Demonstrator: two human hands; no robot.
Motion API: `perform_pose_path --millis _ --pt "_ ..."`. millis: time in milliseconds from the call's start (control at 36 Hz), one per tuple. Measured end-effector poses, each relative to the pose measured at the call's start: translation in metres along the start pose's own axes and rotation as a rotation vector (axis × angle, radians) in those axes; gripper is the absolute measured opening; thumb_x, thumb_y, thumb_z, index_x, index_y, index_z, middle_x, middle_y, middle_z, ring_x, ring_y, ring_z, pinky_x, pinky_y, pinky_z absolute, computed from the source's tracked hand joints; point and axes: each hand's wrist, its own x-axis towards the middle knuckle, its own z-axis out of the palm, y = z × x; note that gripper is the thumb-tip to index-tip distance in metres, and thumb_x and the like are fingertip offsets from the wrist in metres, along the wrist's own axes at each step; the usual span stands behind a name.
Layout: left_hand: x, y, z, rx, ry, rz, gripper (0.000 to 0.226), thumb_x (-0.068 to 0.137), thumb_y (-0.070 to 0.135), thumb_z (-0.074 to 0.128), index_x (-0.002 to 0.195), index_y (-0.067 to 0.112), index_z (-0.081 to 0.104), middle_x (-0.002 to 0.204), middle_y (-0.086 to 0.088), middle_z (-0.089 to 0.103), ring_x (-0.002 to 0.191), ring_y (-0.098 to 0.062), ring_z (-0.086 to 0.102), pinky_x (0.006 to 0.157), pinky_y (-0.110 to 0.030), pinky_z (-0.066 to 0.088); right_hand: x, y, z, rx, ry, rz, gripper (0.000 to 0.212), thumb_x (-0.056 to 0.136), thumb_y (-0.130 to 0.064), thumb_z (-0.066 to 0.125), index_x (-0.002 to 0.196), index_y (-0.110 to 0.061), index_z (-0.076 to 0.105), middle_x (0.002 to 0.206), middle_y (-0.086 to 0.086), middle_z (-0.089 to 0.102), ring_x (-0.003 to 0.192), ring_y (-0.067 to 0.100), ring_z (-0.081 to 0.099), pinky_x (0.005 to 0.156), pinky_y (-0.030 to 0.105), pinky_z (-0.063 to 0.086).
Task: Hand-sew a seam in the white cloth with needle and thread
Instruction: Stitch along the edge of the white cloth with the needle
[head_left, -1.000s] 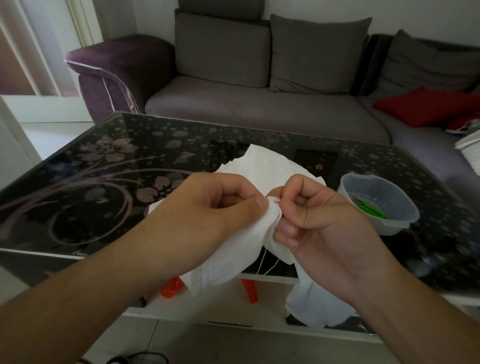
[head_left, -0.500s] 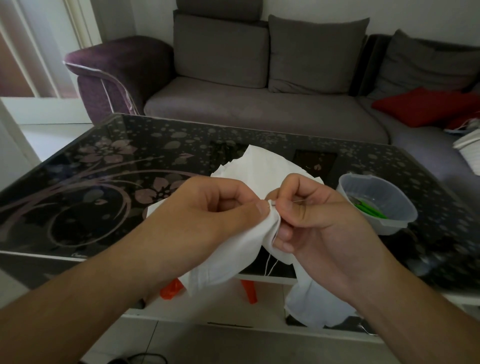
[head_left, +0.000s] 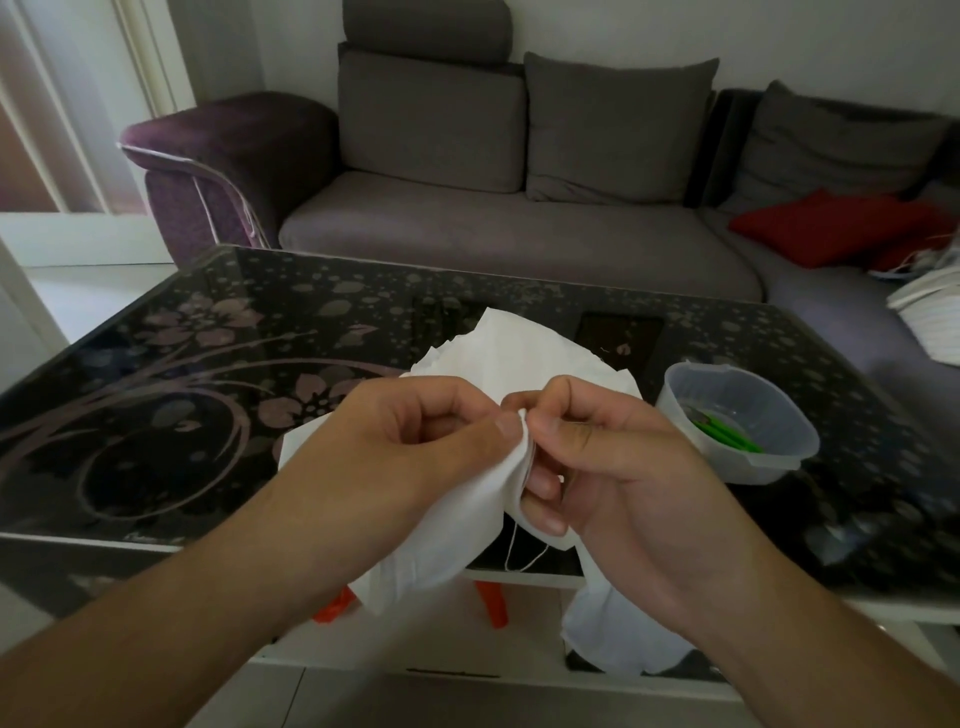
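White cloth (head_left: 470, 512) is pinched at mid-frame by the left hand (head_left: 415, 441) and right hand (head_left: 608, 462), thumbs meeting at its fold. Needle too small to make out; judging so, keep the fold taut, stitches short.

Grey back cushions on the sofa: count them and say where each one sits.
3 in view: one grey back cushion at left under the headrest, one in the middle, one at right behind the red pillow. Others may lie beyond the frame.
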Motion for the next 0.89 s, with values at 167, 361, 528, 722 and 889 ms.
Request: perform_pose_path --millis 167,361,528,722,889 --pt "-0.002 -0.0002 0.0018 -0.026 -0.014 -0.031 0.016 0.091 0.034 0.068 0.092 0.026 0.081 0.093 -0.003 0.081 0.091 -0.021 0.077 0.091 -0.043 0.059 -0.0009 -0.0023 -0.001 0.072 0.001 0.022 0.017 0.089 -0.014 0.058 0.075 -0.003 0.058 0.092 0.018 0.049 0.064 0.021 0.045 0.052 0.034 0.038" --pt "-0.0013 0.0024 0.0014 -0.045 0.0 -0.02 0.014 0.093 0.028 0.067 0.09 0.022 0.08 0.09 -0.006 0.079 0.088 -0.022 0.076 0.086 -0.038 0.056 0.0019 -0.0032 -0.004 0.114 -0.008 0.029 0.013 0.088 -0.013 0.052 0.081 -0.002 0.052 0.09 0.017 0.052 0.063 0.022 0.046 0.052 0.036 0.039" --pt "0.0007 0.0015 -0.0003 -0.012 0.001 0.006 0.017 0.093 0.034 0.065 0.09 0.025 0.079 0.092 -0.004 0.078 0.093 -0.022 0.073 0.087 -0.038 0.055 0.0005 -0.0069 -0.0053 0.043 0.019 0.019 0.01 0.091 -0.004 0.05 0.088 0.002 0.057 0.089 0.018 0.055 0.063 0.022 0.046 0.051 0.034 0.041" --pt "0.0038 0.0059 -0.0005 -0.009 0.0 0.027 0.02 0.089 0.039 0.064 0.088 0.027 0.08 0.091 0.0 0.077 0.09 -0.017 0.072 0.081 -0.032 0.054 0.0024 -0.0098 -0.0068 -0.032 0.012 -0.01 0.013 0.093 -0.006 0.054 0.084 0.001 0.061 0.082 0.014 0.053 0.064 0.019 0.045 0.052 0.031 0.04" --pt "0.0006 0.0047 -0.0004 0.012 -0.005 0.03 0.021 0.088 0.041 0.063 0.089 0.028 0.079 0.091 0.002 0.077 0.088 -0.013 0.072 0.078 -0.027 0.054 -0.001 -0.0069 -0.0036 -0.048 0.027 -0.01 0.013 0.092 -0.006 0.058 0.088 0.005 0.062 0.086 0.016 0.054 0.064 0.019 0.046 0.051 0.032 0.041"
